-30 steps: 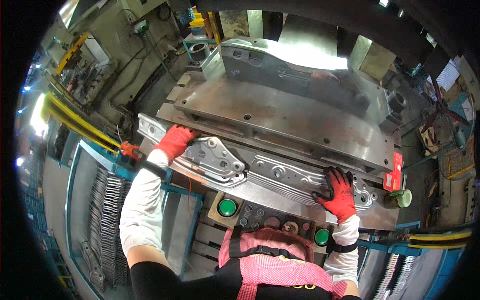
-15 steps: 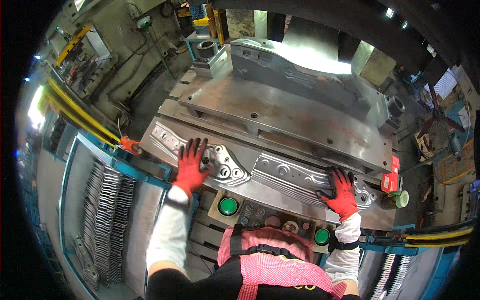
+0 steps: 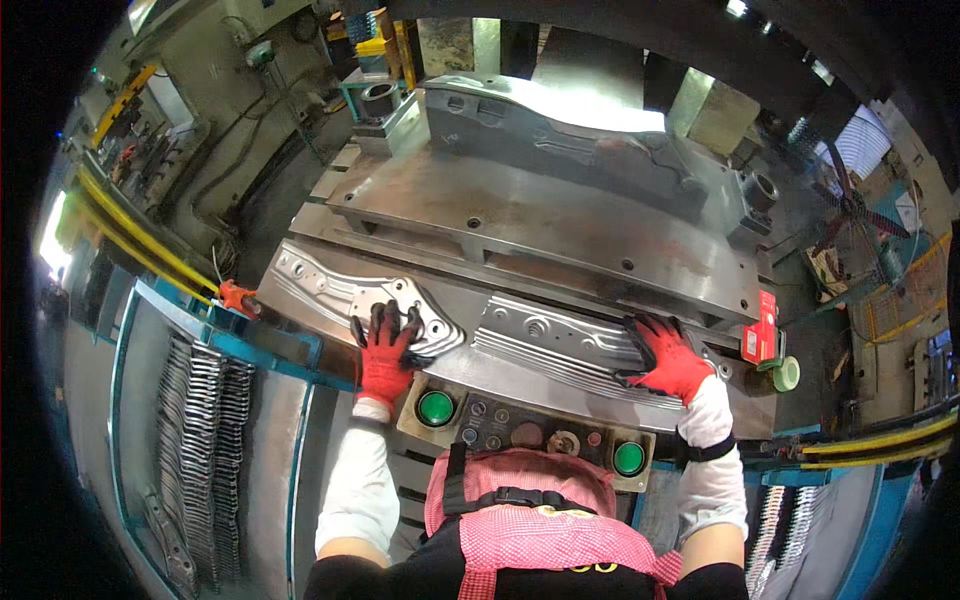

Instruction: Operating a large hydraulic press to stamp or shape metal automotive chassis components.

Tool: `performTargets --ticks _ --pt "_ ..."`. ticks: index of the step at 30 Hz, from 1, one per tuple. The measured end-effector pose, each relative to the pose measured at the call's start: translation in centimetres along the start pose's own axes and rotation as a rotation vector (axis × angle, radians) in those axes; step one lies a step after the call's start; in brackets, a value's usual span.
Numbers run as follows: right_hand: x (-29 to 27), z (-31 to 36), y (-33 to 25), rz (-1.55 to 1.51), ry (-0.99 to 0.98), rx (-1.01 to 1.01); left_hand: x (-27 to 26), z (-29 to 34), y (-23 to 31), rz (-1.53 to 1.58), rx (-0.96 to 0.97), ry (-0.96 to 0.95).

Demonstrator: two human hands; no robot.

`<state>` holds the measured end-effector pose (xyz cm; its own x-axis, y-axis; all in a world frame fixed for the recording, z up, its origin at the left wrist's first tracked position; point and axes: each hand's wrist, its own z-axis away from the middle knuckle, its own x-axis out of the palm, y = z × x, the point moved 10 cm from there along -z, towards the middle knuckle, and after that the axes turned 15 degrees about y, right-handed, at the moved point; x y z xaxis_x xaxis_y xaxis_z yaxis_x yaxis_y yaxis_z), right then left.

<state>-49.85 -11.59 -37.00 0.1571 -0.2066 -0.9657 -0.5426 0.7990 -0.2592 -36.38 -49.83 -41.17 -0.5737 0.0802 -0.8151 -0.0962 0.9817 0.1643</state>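
Two long stamped sheet-metal parts lie on the steel ledge in front of me. My left hand (image 3: pixel 388 352), in a red glove with dark fingertips, rests with fingers spread on the wide, holed end of the left metal part (image 3: pixel 404 292). My right hand (image 3: pixel 668 358), gloved alike, lies over the right metal part (image 3: pixel 560 335) near its right end. Its fingers point left and look stretched out across the surface, thumb apart on the near side. Part of each metal piece is hidden beneath the gloves.
Beyond the ledge stands a big steel die block (image 3: pixel 540 215). A control panel with green buttons (image 3: pixel 436 408) sits near my body. Racks of stacked metal parts (image 3: pixel 205 430) stand left and right. A red box (image 3: pixel 760 330) and a pale-green-topped container (image 3: pixel 786 374) are at right.
The whole view has shifted slightly. My left hand has slid right and nearer across the left part. My right hand has turned, its fingers now pointing more to the left.
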Motion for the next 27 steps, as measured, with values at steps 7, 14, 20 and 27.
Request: performTargets --ticks 7,14,20,27 --pt "1.7 -1.3 0.4 -0.137 -0.136 -0.084 -0.2 -1.4 -0.4 -0.051 0.015 -0.064" --pt "-4.8 -0.2 -4.3 0.062 0.167 -0.284 -4.6 1.2 -0.5 -0.077 -0.216 0.033" --pt "-12.9 -6.4 -7.0 0.12 0.5 -0.353 -3.8 4.6 -4.6 -0.166 -0.334 0.054" --pt "-17.1 -19.9 -7.6 0.235 0.854 -0.349 -3.5 5.7 -6.3 -0.17 -0.29 0.142"
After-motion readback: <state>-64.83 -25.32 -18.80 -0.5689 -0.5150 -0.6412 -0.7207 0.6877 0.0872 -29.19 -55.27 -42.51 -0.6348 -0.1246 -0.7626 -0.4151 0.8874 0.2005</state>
